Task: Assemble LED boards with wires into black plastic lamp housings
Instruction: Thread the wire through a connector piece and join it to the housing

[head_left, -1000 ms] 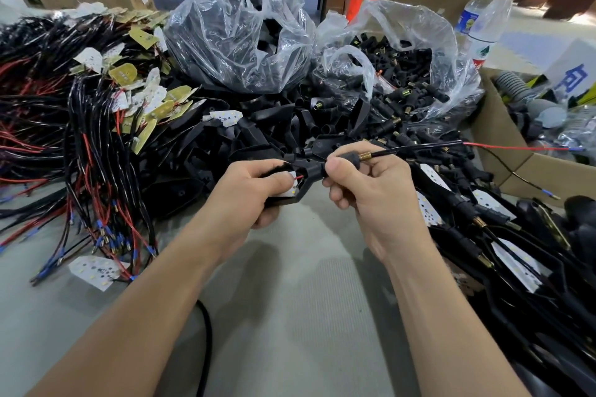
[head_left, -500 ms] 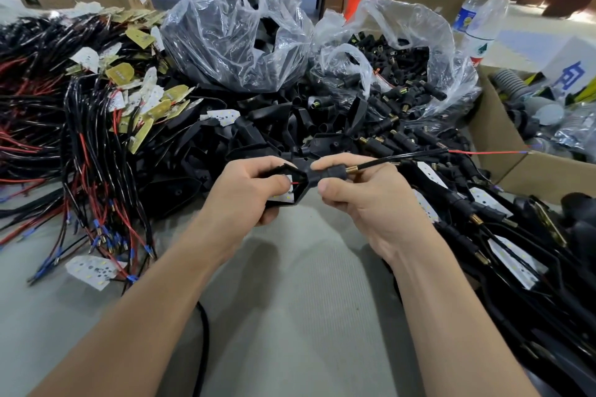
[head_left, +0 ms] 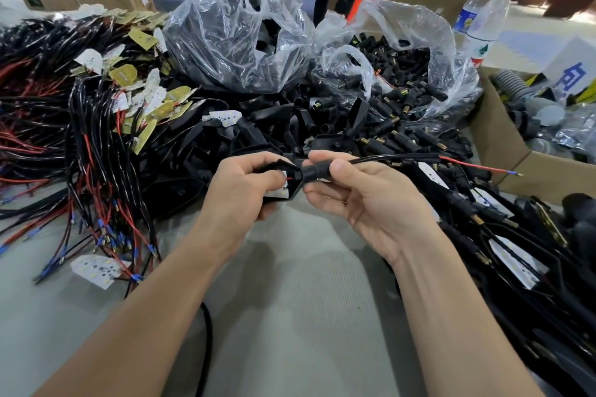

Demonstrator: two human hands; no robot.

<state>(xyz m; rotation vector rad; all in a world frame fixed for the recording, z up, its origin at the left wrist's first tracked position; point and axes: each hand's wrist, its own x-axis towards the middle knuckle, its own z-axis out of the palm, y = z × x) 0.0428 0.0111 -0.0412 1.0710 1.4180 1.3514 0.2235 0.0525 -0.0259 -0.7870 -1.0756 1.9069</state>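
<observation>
Grey tabletop [head_left: 290, 316], black parts heaped beyond both hands. Left hand [head_left: 242, 193] grips a black lamp housing [head_left: 296, 184]; the LED board [head_left: 279, 192] seems seated inside, mostly hidden. Right hand [head_left: 367, 203] pinches the connector [head_left: 317, 172] just right of the housing, wire [head_left: 396, 158] trailing rightward.

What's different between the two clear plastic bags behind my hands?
The left bag stands taller, its top bunched up; the right bag sags lower, mouth open. The left bag holds larger plain black pieces; the right bag holds small black plugs with brass tips. Both are clear, crinkled plastic.
</observation>
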